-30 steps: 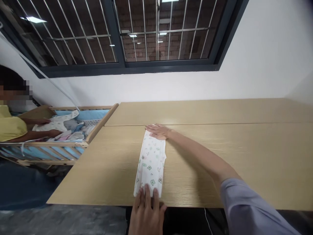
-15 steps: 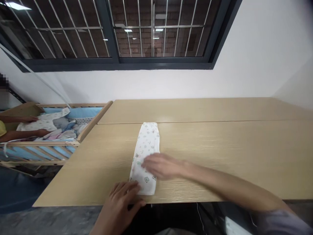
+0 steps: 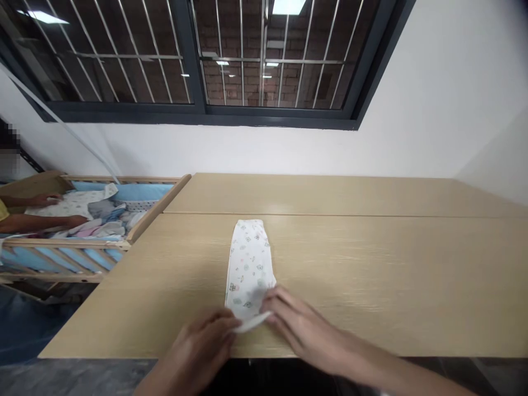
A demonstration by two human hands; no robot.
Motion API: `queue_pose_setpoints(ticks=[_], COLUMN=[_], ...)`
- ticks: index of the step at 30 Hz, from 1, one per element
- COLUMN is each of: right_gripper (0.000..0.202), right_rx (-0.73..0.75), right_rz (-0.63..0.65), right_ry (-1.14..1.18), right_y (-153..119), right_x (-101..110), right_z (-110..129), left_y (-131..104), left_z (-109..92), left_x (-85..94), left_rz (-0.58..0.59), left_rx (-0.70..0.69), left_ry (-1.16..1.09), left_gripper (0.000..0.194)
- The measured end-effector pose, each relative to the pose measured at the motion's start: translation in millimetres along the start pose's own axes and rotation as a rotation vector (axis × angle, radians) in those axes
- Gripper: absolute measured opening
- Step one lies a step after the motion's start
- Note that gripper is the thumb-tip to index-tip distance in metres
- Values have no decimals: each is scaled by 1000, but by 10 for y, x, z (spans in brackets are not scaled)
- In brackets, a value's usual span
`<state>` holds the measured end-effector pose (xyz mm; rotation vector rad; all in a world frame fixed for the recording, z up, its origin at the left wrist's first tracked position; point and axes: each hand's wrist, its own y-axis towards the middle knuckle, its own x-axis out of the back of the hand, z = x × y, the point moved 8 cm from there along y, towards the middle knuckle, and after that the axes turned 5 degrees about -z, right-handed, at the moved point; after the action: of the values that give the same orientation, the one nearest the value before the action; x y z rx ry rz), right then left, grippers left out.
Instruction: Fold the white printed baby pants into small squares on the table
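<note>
Pale wood-grain tabletop (image 3: 371,275), dark-framed barred window (image 3: 272,116) beyond its far side. Left hand (image 3: 206,341) has fingers closed on the near left corner of a long, folded white fabric piece with small prints (image 3: 249,264); right hand (image 3: 299,330) pinches the near right corner. Both hands blurred, exact finger placement hard to tell. Near edge now raised off the table between them; rest lies flat, far end narrower, near the seam across the tabletop. Change: right hand was pressing the far end a second ago, then passed over the middle; it is now at the near end with the left. Reads as smoothing over, turning up the near edge begun; fold not yet laid. Farther left, light wooden slatted cot (image 3: 153,213) with mixed clothes (image 3: 101,217) and another person's hands (image 3: 76,221).
</note>
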<state>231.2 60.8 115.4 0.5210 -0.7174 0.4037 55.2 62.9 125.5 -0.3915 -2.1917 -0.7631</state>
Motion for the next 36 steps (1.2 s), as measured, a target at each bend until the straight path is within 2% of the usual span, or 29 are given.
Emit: queue_pose_setpoints(ticks=[3, 6, 7, 9, 11, 13, 15, 17, 19, 20, 22, 24, 26, 28, 30, 32, 34, 36], right_gripper=[24, 26, 30, 29, 19, 9, 4, 3, 12, 18, 30, 41, 50, 55, 59, 62, 64, 65], right_rx=[-57, -138, -178, -251, -319, -374, -407, -419, -421, -399, -250, -10, 200, 280, 260, 194, 158, 153], right_rz=[-126, -297, -317, -361, -394, -412, -415, -426, -463, -481, -448, -289, -57, 151, 303, 376, 374, 334], right_ry=[108, 182, 242, 300, 228, 129, 69, 34, 0, -15, -57, -107, -140, -136, -141, -184, -257, -328], right_y=[431, 909, 1068, 1360, 1596, 1761, 1860, 1893, 1863, 1835, 1794, 1754, 1673, 1589, 1552, 1584, 1680, 1816], right_x=[308, 525, 543, 561, 561, 540, 502, 483, 511, 534, 535, 399, 131, -168, -435, -604, -638, -561], right_z=[-222, -688, -877, -1244, -1560, -1796, -1942, -1995, -1957, -1892, -1630, -1260, -942, -811, -872, -1071, -1302, -1503], left_y=[481, 1081, 1287, 1659, 1952, 2152, 2250, 2239, 2114, 2011, 1750, 1462, 1203, 1014, 917, 900, 917, 932], left_z=[131, 425, 569, 901, 1151, 1303, 1340, 1252, 1062, 944, 708, 516, 404, 373, 396, 438, 476, 495], left_x=[240, 349, 310, 134, -19, -131, -194, -194, -175, -182, -266, -437, -636, -814, -917, -937, -920, -926], left_rz=[-154, -281, -261, -137, -72, -48, -40, -56, -86, -95, -72, 19, 140, 257, 314, 298, 258, 264], left_rx=[49, 101, 138, 248, 296, 322, 341, 344, 327, 311, 269, 215, 156, 99, 66, 59, 64, 65], left_ry=[23, 78, 78, 97, 123, 172, 245, 338, 436, 476, 528, 593, 679, 733, 738, 743, 752, 754], left_gripper=[22, 26, 27, 28, 26, 23, 22, 25, 31, 34, 38, 44, 49, 47, 44, 46, 50, 47])
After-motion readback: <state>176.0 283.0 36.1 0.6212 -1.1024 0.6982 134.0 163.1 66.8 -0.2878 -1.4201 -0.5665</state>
